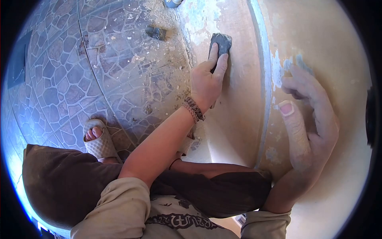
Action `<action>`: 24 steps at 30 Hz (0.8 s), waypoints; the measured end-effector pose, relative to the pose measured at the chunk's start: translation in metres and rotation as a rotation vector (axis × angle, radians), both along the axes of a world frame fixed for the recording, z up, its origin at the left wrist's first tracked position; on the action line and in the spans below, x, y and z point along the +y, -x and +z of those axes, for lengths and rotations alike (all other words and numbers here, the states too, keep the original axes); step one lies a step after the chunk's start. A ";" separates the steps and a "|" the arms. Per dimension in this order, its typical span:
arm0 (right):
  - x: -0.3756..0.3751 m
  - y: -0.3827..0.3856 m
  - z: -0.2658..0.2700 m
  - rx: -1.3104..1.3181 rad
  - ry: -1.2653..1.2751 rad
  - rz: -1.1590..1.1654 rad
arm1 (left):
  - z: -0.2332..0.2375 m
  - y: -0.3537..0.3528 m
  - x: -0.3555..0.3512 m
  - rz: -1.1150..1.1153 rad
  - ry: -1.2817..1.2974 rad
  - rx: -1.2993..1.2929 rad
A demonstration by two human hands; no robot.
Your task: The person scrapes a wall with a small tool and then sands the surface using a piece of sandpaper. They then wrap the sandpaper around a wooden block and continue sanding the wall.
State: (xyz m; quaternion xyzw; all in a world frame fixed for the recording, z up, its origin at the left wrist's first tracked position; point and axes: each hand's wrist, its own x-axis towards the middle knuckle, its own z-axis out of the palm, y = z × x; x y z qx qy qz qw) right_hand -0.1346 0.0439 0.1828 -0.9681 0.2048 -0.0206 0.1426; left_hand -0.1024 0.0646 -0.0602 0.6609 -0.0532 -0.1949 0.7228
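My left hand (206, 81), with braided bracelets at the wrist, grips a dark grey block (222, 41) with a rough, worn end. The thumb and index finger lie along the block, which is pressed against the lower part of the tan wall (242, 91). Around it the paint is patchy, with pale flaked areas. My right hand (312, 119) is dusty and holds nothing; its fingers curve and the thumb stands apart. It is close to the wall above a bluish-grey ridge (263, 59), beside white scraped patches (276, 69).
A second dark block (155, 33) lies on the stone-patterned floor (63, 75) among paint flakes and dust. My sandalled foot (97, 139) rests on the tiles at left. A blue-grey object (172, 3) is cut off at the top edge.
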 end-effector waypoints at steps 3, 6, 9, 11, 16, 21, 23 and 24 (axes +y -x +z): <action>-0.003 0.003 -0.003 -0.028 0.002 -0.002 | 0.011 -0.042 0.000 -0.106 -0.046 0.070; -0.002 0.003 -0.001 0.000 0.024 0.008 | 0.014 -0.104 -0.013 -0.064 0.054 0.095; 0.000 -0.001 0.001 -0.046 0.027 -0.034 | 0.027 -0.059 -0.014 -0.083 -0.130 0.077; 0.001 0.000 0.001 -0.113 0.003 -0.092 | 0.037 0.014 -0.005 -0.037 -0.041 0.101; 0.003 0.000 -0.001 -0.122 0.015 -0.122 | 0.045 0.046 0.015 -0.091 0.156 0.087; 0.000 0.004 -0.001 -0.100 -0.003 -0.119 | 0.042 -0.050 -0.010 -0.115 0.051 0.050; 0.004 0.001 0.001 -0.091 -0.011 -0.156 | 0.052 -0.040 -0.014 -0.039 0.053 0.077; 0.004 -0.002 0.003 -0.093 -0.006 -0.129 | 0.063 -0.031 -0.012 -0.030 0.036 0.108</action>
